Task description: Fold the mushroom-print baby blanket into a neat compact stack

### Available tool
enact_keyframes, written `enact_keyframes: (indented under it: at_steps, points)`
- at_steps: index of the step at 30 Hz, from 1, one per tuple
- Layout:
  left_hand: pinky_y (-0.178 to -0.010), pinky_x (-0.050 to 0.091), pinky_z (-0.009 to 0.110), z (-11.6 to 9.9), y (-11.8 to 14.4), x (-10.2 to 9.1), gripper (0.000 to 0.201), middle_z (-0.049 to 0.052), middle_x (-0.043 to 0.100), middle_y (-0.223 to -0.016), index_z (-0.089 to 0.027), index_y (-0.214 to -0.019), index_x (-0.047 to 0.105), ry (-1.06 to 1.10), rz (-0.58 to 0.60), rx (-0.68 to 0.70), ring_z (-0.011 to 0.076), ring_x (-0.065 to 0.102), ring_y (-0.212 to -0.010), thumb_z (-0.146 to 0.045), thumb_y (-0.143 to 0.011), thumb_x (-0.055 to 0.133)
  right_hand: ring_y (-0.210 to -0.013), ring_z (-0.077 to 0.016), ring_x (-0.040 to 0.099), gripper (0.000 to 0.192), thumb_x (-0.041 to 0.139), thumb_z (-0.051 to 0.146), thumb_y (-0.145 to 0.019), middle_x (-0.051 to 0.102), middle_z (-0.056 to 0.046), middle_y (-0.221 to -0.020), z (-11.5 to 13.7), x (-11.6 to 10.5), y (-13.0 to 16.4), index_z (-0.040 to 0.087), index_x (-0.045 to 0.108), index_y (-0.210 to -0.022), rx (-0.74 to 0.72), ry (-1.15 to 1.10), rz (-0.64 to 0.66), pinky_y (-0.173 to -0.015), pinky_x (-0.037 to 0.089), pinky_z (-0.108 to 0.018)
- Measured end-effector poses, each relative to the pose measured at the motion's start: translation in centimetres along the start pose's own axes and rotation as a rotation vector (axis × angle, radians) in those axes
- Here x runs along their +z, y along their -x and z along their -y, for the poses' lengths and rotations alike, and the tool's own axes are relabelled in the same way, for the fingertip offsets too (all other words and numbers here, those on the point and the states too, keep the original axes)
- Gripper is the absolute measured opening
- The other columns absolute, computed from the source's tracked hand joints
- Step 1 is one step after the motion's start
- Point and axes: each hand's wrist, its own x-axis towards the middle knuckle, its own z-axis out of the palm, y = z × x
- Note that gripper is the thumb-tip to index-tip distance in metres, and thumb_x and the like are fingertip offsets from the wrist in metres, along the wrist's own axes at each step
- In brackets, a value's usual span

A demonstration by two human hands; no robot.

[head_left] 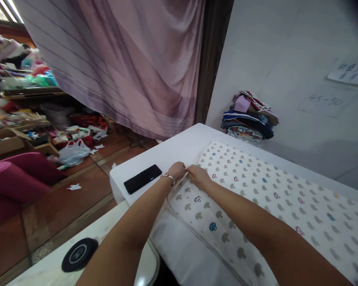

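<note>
A white cloth (250, 190) printed with small grey, blue and red mushrooms lies spread over the white table. Its near left part has a tan cord-like edge (197, 234) that hangs over the table's front side. At the cloth's left edge, the fingers of my left hand (176, 171) and my right hand (199, 176) are closed in a pinch, almost touching each other. Both hold the cloth's edge, though the fingertips of the left are partly hidden. A bracelet circles my left wrist. Left of my hands a black phone (143, 178) rests on the table.
The white table (179, 143) meets a pale wall, where folded clothes (249, 117) are stacked. In front is a lower pale surface bearing a round black object (79, 254). A pink curtain (155, 71) hangs behind. Boxes, bags and a pink roll (18, 178) crowd the left floor.
</note>
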Motion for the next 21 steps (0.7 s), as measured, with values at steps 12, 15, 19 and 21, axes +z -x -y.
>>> enact_keyframes:
  at_steps: [12,15,19,21]
  points:
    - [-0.069,0.043,0.021,0.7,0.9,-0.1,0.020,0.005,0.070,-0.088,-0.014,-0.086,0.068,0.177,-0.156,0.027,0.0144,0.061,-0.082,-0.020,-0.076,0.052,-0.106,-0.0174,0.052,0.037,0.043,0.008,-0.077,0.056,-0.006,-0.115,0.8,1.1,-0.6,0.020,0.056,-0.109,-0.049,-0.248,-0.140,-0.092,0.043,-0.032]
    - [-0.072,0.043,0.021,0.6,0.7,-0.2,0.021,0.007,0.071,-0.091,-0.015,-0.087,0.069,0.137,-0.123,0.008,0.0152,0.062,-0.084,-0.020,-0.076,0.052,-0.115,-0.0178,0.048,0.048,0.045,0.010,-0.078,0.045,-0.009,-0.134,0.9,1.3,0.3,0.019,0.049,-0.125,-0.040,-0.312,-0.200,-0.096,0.042,-0.033]
    - [-0.072,0.045,0.024,0.3,0.5,-0.6,0.020,0.010,0.070,-0.093,-0.014,-0.084,0.068,-0.002,-0.045,-0.036,0.0199,0.063,-0.086,-0.026,-0.077,0.053,-0.123,-0.0186,0.044,0.047,0.048,0.014,-0.080,0.045,-0.010,-0.137,-1.2,0.4,4.7,0.018,0.050,-0.126,0.014,-0.260,-0.187,-0.102,0.038,-0.035]
    - [-0.072,0.045,0.024,0.2,0.6,-0.9,0.022,0.007,0.071,-0.097,-0.017,-0.087,0.067,-0.120,-0.030,-0.042,0.0196,0.063,-0.089,-0.031,-0.080,0.052,-0.122,-0.0186,0.046,0.039,0.048,0.015,-0.081,0.051,-0.010,-0.131,-3.0,-0.9,8.6,0.019,0.057,-0.119,0.044,-0.178,-0.167,-0.104,0.037,-0.036]
